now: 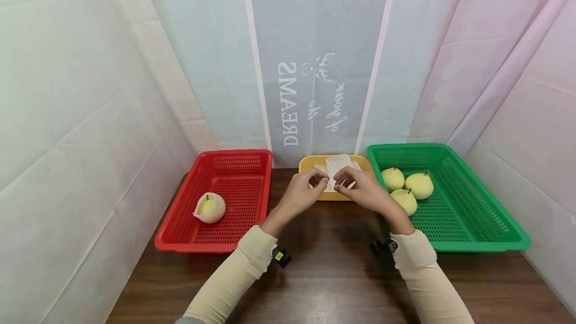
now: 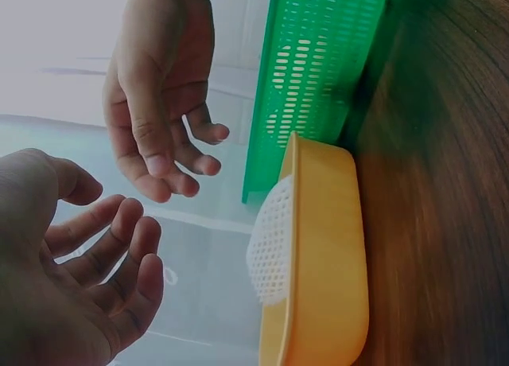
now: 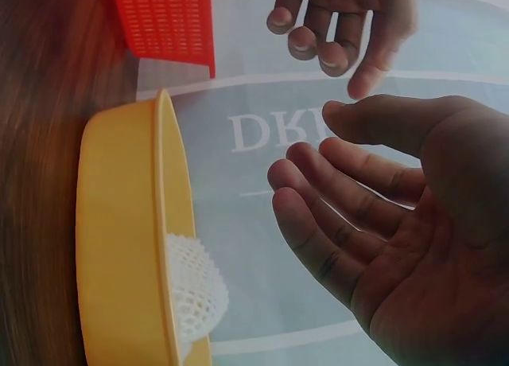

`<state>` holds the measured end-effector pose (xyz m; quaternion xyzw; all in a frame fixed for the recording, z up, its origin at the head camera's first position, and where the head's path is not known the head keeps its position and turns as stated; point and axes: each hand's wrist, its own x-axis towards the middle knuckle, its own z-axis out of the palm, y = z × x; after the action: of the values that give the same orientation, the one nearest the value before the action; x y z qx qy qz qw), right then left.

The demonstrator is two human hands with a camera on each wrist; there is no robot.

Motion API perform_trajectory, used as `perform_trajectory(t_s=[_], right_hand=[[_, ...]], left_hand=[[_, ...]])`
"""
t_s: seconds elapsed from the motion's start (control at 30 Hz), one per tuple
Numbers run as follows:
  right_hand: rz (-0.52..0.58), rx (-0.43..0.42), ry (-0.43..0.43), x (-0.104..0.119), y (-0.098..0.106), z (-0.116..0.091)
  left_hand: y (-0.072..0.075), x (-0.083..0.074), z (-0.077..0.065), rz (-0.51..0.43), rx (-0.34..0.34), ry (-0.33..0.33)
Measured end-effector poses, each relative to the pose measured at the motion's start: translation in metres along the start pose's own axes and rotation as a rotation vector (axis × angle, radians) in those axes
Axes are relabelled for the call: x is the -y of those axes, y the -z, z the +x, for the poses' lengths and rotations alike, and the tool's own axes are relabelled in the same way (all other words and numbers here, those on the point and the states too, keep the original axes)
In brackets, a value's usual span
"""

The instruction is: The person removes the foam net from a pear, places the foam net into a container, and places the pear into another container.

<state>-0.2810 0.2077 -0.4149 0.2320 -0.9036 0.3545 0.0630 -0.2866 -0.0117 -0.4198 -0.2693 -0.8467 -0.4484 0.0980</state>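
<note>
Both of my hands hover over a small yellow tray [image 1: 335, 196] that holds white foam fruit nets [image 1: 337, 164]. My left hand [image 1: 303, 188] is at the tray's left half, fingers loosely bent and nothing between them. Facing it, my right hand [image 1: 360, 188] has its fingers and thumb apart, also holding nothing. In the left wrist view a foam net [image 2: 272, 243] bulges above the tray's rim, clear of both hands. The right wrist view shows a net [image 3: 195, 286] over the rim too, with the right hand [image 3: 398, 199] beside it in the air.
A red basket [image 1: 265, 199] on the left holds one pear [image 1: 210, 207] wrapped in a foam net. To the right, a green basket [image 1: 490, 204] holds three bare pears [image 1: 419, 185]. Both baskets flank the tray on a dark wooden table [image 1: 315, 274], with a printed curtain [image 1: 315, 24] behind.
</note>
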Motion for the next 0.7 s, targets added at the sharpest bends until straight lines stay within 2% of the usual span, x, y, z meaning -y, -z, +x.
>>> perform_trajectory(t_s=[0.37,0.7], right_hand=[[0.042,0.03,0.014,0.006,-0.016,0.01],[0.079,0.059,0.049,0.013,-0.035,0.023]], left_hand=[[0.013,0.003,0.0,0.015,-0.004,0.006],[0.029,0.012,-0.004,0.028,-0.044,0.032]])
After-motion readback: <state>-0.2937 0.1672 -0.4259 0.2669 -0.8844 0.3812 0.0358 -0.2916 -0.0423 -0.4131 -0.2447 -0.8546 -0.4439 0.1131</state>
